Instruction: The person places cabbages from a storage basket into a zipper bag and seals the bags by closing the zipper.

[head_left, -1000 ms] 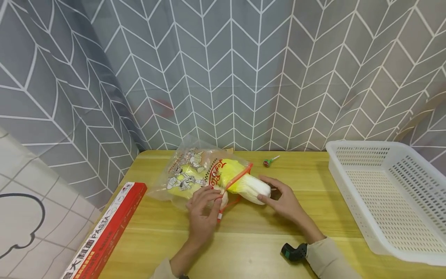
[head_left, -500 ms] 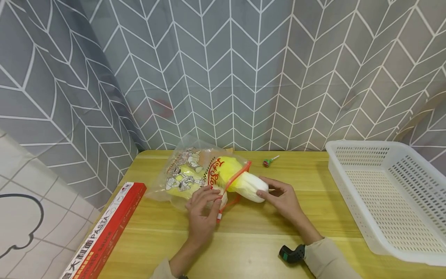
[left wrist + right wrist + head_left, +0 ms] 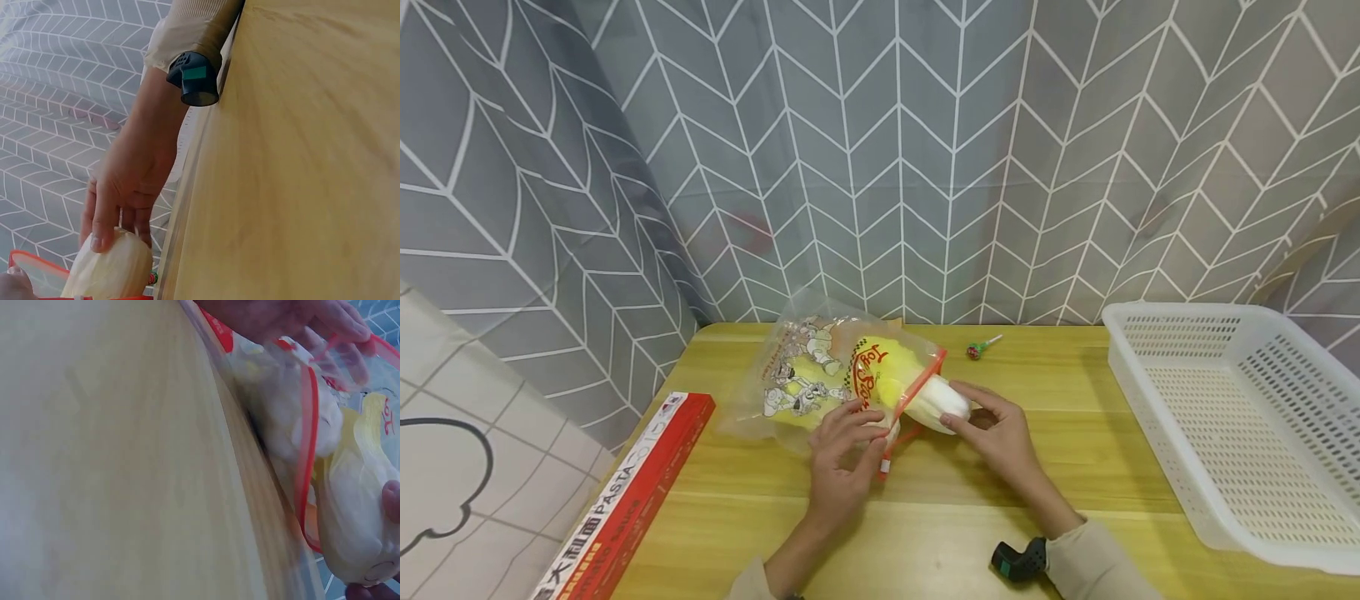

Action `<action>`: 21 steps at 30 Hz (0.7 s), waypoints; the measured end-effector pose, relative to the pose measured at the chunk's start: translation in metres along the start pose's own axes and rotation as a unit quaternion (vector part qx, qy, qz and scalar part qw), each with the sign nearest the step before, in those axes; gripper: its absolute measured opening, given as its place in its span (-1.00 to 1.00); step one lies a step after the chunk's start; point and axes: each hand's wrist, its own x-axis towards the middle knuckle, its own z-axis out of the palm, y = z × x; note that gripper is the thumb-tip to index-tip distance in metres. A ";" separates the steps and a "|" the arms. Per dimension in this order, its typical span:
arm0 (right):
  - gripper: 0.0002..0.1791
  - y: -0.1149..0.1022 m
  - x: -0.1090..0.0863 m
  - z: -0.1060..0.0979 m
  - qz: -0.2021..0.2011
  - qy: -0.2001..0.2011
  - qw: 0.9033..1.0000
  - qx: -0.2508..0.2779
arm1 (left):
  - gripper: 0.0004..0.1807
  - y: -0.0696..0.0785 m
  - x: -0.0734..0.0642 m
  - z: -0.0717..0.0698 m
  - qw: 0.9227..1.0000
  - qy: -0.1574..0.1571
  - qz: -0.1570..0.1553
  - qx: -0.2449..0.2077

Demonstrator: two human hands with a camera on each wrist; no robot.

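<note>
A clear zip bag (image 3: 820,367) with red trim and cartoon print lies at the middle of the table. My left hand (image 3: 844,467) pinches the near side of its mouth by the red zip edge. Partly inside is a napa cabbage (image 3: 946,403), its yellow leaves in the bag and its white base sticking out. My right hand (image 3: 1000,437) grips that base, thumb on the near side. In the right wrist view, another whitish lumpy thing (image 3: 312,422) sits in the bag beside the cabbage, with my left fingers above it. More yellow shows through the bag's far left part.
A white perforated basket (image 3: 1206,500) stands at the right. Along the left edge lies a long red and white pasta box (image 3: 632,492). Behind my right hand is a lollipop (image 3: 977,350). A patterned grey curtain (image 3: 880,150) hangs at the back.
My right hand has moved left with the cabbage, whose base now sticks out less from the bag. The bag's mouth and my left hand have shifted slightly right.
</note>
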 end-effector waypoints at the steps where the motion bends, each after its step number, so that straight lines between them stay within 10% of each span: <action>1: -0.50 -0.001 0.000 0.001 -0.010 0.006 1.000 -0.005 | -0.82 0.000 0.000 0.000 1.000 -0.004 0.006 0.001; 12: -0.54 -0.022 0.004 0.001 0.075 0.043 0.995 0.043 | -0.80 0.001 0.000 0.002 0.999 -0.023 0.025 -0.007; 21: -0.51 -0.014 -0.001 0.011 0.056 0.053 0.997 0.000 | -0.78 0.003 -0.001 0.004 0.998 -0.049 0.038 -0.011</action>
